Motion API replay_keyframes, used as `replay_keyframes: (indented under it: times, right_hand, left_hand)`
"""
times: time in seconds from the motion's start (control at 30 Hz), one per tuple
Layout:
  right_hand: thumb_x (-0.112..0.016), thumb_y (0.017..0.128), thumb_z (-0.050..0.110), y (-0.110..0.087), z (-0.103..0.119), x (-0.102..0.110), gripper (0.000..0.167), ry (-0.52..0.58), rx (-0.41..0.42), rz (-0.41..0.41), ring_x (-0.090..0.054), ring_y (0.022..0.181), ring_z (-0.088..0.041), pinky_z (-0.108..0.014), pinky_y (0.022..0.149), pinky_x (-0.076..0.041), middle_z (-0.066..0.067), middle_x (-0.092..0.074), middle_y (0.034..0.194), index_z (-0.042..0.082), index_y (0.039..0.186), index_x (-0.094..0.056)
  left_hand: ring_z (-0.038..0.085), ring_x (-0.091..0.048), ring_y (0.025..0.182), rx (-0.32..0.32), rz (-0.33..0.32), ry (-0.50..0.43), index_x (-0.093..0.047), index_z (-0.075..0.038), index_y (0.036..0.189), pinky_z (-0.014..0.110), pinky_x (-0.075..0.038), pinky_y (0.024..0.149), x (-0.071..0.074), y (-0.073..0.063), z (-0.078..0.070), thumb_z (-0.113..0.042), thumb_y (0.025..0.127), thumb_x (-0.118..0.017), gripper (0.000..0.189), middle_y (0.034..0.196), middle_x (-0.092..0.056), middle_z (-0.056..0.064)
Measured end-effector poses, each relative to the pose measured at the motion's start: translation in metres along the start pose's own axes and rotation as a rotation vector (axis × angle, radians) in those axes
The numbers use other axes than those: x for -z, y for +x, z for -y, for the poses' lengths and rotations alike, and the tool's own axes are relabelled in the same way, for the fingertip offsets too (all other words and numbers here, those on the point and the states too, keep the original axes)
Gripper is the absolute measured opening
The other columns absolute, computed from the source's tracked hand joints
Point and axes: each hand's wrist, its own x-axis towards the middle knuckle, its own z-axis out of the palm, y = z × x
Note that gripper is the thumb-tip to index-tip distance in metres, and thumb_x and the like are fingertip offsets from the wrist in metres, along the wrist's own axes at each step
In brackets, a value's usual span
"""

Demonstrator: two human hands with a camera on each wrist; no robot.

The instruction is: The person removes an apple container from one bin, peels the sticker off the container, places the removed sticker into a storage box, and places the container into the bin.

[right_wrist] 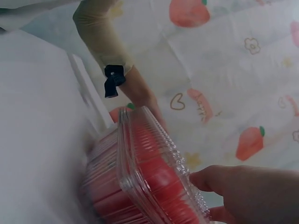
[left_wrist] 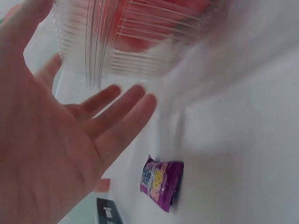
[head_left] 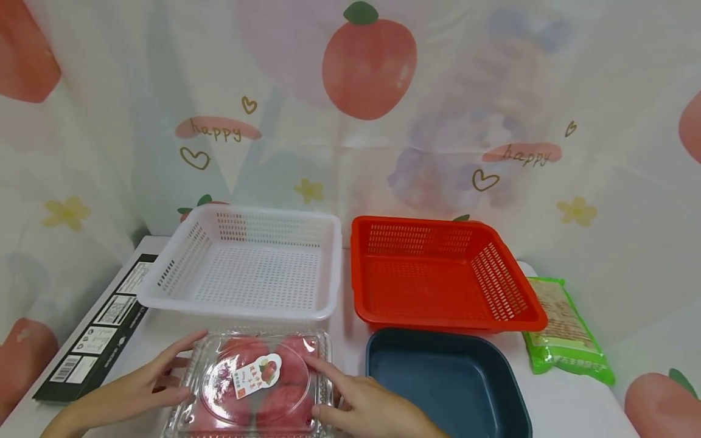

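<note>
A clear plastic clamshell box (head_left: 298,420) of large round red fruit, with a white fruit label (head_left: 257,376) on its lid, sits at the front of the table. My left hand (head_left: 128,383) is spread at the box's left side, fingertips right at its edge. In the left wrist view the palm (left_wrist: 51,140) faces the ribbed box wall, fingers loosely extended. At the box's right edge is my right hand (head_left: 372,401), its index finger reaching onto the lid and its thumb lower along the side. The right wrist view shows a fingertip (right_wrist: 203,178) touching the beaded rim.
Behind the box stands a white perforated basket (head_left: 241,313), with a red basket (head_left: 449,322) to its right. A dark blue tub (head_left: 378,350) is at front right. A green snack bag (head_left: 569,331), a black labelled box (head_left: 98,334) and a purple packet (left_wrist: 162,182) lie around.
</note>
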Motion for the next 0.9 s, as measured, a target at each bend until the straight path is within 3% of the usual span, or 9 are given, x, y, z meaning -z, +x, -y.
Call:
replay_keyframes:
  times: [0.1,0.17,0.27,0.43,0.53,0.67,0.73,0.8,0.9]
  right_hand:
    - [-0.060,0.090,0.050,-0.001,0.005,0.004,0.065,-0.190,0.057,-0.053,-0.057,0.076,0.000,-0.027,0.072,-0.055,0.016,-0.063,0.089,0.056,0.145,-0.026]
    - [-0.059,0.089,0.054,-0.002,0.009,0.006,0.064,-0.343,0.114,-0.110,-0.053,0.069,0.004,-0.019,0.063,-0.048,0.018,-0.058,0.080,0.050,0.146,-0.030]
    - [-0.060,0.087,0.057,-0.002,0.015,0.008,0.065,-0.523,0.175,-0.183,-0.045,0.061,0.006,-0.016,0.055,-0.037,0.018,-0.051,0.070,0.044,0.146,-0.036]
    - [-0.066,0.084,0.054,-0.001,0.020,0.012,0.066,-0.563,0.166,-0.167,-0.043,0.058,0.004,-0.016,0.052,-0.035,0.016,-0.049,0.068,0.042,0.143,-0.041]
    - [-0.068,0.082,0.053,0.000,0.020,0.014,0.067,-0.561,0.157,-0.159,-0.042,0.059,0.003,-0.017,0.051,-0.035,0.014,-0.050,0.070,0.042,0.142,-0.042]
    - [-0.070,0.080,0.054,0.002,0.021,0.016,0.068,-0.560,0.155,-0.166,-0.042,0.061,0.002,-0.017,0.051,-0.034,0.010,-0.052,0.076,0.043,0.141,-0.043]
    - [-0.071,0.079,0.054,0.003,0.022,0.016,0.068,-0.567,0.157,-0.174,-0.043,0.063,0.002,-0.017,0.052,-0.035,0.010,-0.052,0.078,0.043,0.141,-0.044]
    - [-0.073,0.078,0.053,0.004,0.024,0.015,0.069,-0.572,0.160,-0.180,-0.043,0.065,0.003,-0.017,0.054,-0.036,0.011,-0.052,0.080,0.042,0.140,-0.045]
    - [-0.075,0.077,0.052,0.005,0.026,0.014,0.069,-0.581,0.171,-0.186,-0.045,0.068,0.004,-0.016,0.055,-0.038,0.012,-0.054,0.083,0.041,0.139,-0.047]
  left_hand:
    - [0.042,-0.039,0.133,-0.001,-0.026,0.031,0.006,-0.033,0.155,0.032,-0.054,0.088,0.002,0.001,-0.004,-0.024,0.099,-0.049,0.079,0.155,-0.013,0.027]
    - [0.052,-0.033,0.134,-0.015,-0.038,0.058,0.004,-0.030,0.156,0.028,-0.053,0.089,0.005,0.000,-0.009,-0.023,0.100,-0.048,0.077,0.155,-0.013,0.027]
    - [0.053,-0.041,0.128,-0.045,-0.078,0.118,-0.010,-0.022,0.156,0.022,-0.054,0.083,0.009,-0.003,-0.019,-0.023,0.100,-0.051,0.070,0.153,-0.021,0.029]
    - [0.051,-0.051,0.120,-0.070,-0.137,0.111,-0.029,-0.013,0.151,0.038,-0.061,0.074,0.012,-0.010,-0.035,-0.023,0.100,-0.052,0.058,0.150,-0.030,0.033]
    - [0.028,-0.055,0.125,-0.097,-0.159,0.069,-0.033,-0.012,0.150,0.039,-0.061,0.075,0.007,-0.006,-0.040,-0.022,0.100,-0.052,0.054,0.151,-0.031,0.030]
    - [-0.009,-0.050,0.120,-0.190,-0.268,0.094,-0.043,-0.017,0.145,0.024,-0.056,0.085,0.000,0.009,-0.037,-0.020,0.099,-0.054,0.047,0.148,-0.044,0.015]
    - [-0.011,-0.049,0.120,-0.240,-0.321,0.094,-0.047,-0.018,0.142,0.018,-0.050,0.089,-0.003,0.016,-0.031,-0.018,0.100,-0.053,0.043,0.145,-0.051,0.003]
    - [-0.012,-0.049,0.119,-0.250,-0.346,0.029,-0.050,-0.017,0.141,0.015,-0.047,0.090,-0.005,0.022,-0.026,-0.017,0.101,-0.050,0.040,0.140,-0.054,-0.011]
    - [-0.011,-0.051,0.119,-0.284,-0.360,-0.055,-0.051,-0.011,0.140,0.012,-0.045,0.092,-0.008,0.028,-0.018,-0.015,0.101,-0.047,0.039,0.135,-0.057,-0.019]
